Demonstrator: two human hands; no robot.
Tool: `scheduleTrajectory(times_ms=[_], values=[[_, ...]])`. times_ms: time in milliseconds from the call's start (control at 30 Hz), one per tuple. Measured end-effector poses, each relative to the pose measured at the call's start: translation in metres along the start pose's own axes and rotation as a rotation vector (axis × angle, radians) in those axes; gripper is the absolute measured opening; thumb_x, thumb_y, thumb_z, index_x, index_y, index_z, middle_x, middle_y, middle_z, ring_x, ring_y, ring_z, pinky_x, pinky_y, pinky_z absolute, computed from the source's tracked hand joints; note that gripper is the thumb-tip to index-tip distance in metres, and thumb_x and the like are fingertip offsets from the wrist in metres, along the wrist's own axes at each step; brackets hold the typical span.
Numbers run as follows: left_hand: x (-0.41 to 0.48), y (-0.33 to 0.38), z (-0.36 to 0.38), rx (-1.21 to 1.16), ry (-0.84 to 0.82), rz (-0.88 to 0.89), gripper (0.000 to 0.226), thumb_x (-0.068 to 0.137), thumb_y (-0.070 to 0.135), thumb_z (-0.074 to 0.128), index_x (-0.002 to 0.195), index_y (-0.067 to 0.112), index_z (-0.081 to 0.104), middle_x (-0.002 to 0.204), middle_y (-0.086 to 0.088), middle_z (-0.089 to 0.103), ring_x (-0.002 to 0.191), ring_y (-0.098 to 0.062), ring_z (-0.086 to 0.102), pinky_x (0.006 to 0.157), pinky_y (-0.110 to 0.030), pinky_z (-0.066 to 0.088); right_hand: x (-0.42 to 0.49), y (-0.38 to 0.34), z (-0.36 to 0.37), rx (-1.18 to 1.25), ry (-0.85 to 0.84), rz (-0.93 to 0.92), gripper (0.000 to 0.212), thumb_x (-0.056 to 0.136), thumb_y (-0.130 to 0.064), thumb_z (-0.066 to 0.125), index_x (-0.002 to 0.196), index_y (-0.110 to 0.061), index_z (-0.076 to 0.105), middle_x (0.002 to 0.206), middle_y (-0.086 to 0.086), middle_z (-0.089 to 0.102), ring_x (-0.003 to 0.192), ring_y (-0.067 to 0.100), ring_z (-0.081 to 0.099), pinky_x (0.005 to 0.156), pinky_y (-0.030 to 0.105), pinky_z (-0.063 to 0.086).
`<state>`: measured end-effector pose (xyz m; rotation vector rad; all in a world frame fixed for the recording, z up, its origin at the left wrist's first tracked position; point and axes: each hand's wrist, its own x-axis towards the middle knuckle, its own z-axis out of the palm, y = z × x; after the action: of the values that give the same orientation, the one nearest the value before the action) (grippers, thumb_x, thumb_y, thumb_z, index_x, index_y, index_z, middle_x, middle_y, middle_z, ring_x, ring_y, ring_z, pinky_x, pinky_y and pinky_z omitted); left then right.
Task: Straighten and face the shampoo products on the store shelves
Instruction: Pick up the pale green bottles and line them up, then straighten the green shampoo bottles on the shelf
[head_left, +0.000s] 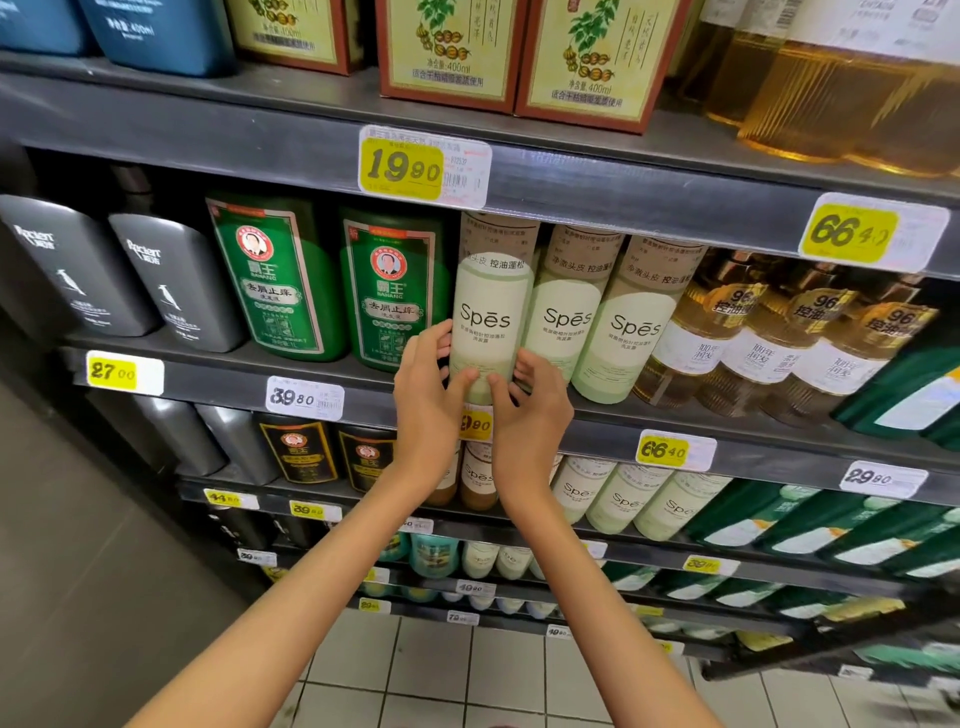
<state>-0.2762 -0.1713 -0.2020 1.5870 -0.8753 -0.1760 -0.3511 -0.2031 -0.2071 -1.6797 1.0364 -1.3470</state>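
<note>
A pale green Spes shampoo bottle (488, 306) stands upright at the front of the middle shelf (727, 431), its label facing me. My left hand (428, 387) grips its lower left side, thumb across the front. My right hand (530, 397) grips its lower right side, fingers curled behind it. Two more Spes bottles (566, 312) (631, 322) stand just to its right, leaning slightly. Two green Bawang bottles (280, 280) (389, 291) stand to its left.
Dark grey bottles (171, 280) fill the shelf's left end, amber bottles (779, 338) the right. Boxed shampoo (447, 47) sits on the shelf above. Lower shelves hold more Spes and green bottles (623, 493). Yellow price tags (402, 166) line the shelf edges. Tiled floor (441, 675) below.
</note>
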Motion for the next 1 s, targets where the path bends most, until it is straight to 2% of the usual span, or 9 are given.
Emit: scheduleTrajectory(times_ms=[100,233,400,467,567,700,833,1000], values=[[0.001,0.001,0.005,0.024,0.034,0.008,0.049,0.083,-0.001,0.063,0.128,0.009,0.048,0.117,-0.004,0.052,0.109,-0.01,0.052,0.093,-0.032,0.05,0.002,0.002,0.0,-0.018,-0.02,-0.022,0.033,0.087,0.002,0.061,0.121,0.0,0.059,0.108,0.001,0.058,0.101,0.013,0.057,0.09,0.018,0.047],[0.001,-0.003,0.005,0.085,0.043,0.021,0.046,0.081,0.001,0.066,0.124,0.008,0.051,0.111,0.001,0.049,0.104,-0.008,0.051,0.089,-0.023,0.048,-0.003,0.009,-0.008,-0.02,-0.099,0.032,0.033,0.09,0.002,0.054,0.122,-0.004,0.059,0.108,-0.002,0.058,0.103,0.013,0.057,0.093,0.023,0.047],[-0.002,-0.01,0.006,0.128,0.045,-0.008,0.036,0.081,0.0,0.068,0.113,0.005,0.054,0.109,-0.005,0.051,0.095,-0.004,0.049,0.078,-0.005,0.044,-0.01,0.015,-0.013,-0.018,-0.226,0.127,0.043,0.089,0.008,0.046,0.128,-0.007,0.054,0.114,0.001,0.056,0.093,0.009,0.053,0.085,0.007,0.041],[0.0,-0.009,0.008,0.143,0.051,-0.018,0.035,0.081,0.002,0.068,0.114,0.005,0.054,0.109,-0.005,0.051,0.096,-0.005,0.05,0.08,-0.008,0.044,-0.007,0.013,-0.012,-0.008,-0.258,0.179,0.045,0.09,0.007,0.044,0.133,-0.007,0.05,0.124,0.005,0.053,0.098,0.009,0.052,0.091,0.011,0.039],[0.001,-0.01,0.008,0.173,0.056,-0.012,0.037,0.082,0.005,0.068,0.116,0.006,0.054,0.11,-0.006,0.053,0.097,-0.008,0.051,0.085,-0.02,0.046,-0.003,0.012,-0.016,0.03,-0.294,0.22,0.045,0.091,0.008,0.042,0.134,-0.004,0.047,0.131,0.008,0.049,0.117,0.013,0.049,0.101,0.019,0.038],[-0.005,-0.014,0.003,0.174,0.037,-0.003,0.032,0.083,0.006,0.067,0.114,0.006,0.059,0.109,-0.007,0.061,0.097,-0.014,0.058,0.087,-0.03,0.051,0.003,0.015,-0.021,0.041,-0.341,0.251,0.044,0.09,0.009,0.042,0.132,-0.003,0.05,0.133,0.011,0.052,0.123,0.017,0.05,0.103,0.021,0.038],[-0.003,-0.012,0.002,0.173,0.015,-0.034,0.034,0.087,0.006,0.062,0.121,0.004,0.059,0.111,-0.011,0.062,0.097,-0.016,0.062,0.089,-0.033,0.052,0.006,0.015,-0.021,0.02,-0.401,0.264,0.045,0.091,0.007,0.044,0.135,-0.003,0.047,0.136,0.011,0.049,0.125,0.017,0.048,0.104,0.022,0.037],[-0.001,-0.009,0.003,0.176,-0.022,-0.06,0.037,0.089,0.007,0.059,0.126,0.004,0.055,0.117,-0.012,0.059,0.102,-0.016,0.06,0.092,-0.028,0.05,0.01,0.013,-0.02,0.017,-0.422,0.286,0.045,0.093,0.007,0.041,0.137,-0.004,0.044,0.139,0.011,0.046,0.128,0.017,0.045,0.109,0.025,0.034]])
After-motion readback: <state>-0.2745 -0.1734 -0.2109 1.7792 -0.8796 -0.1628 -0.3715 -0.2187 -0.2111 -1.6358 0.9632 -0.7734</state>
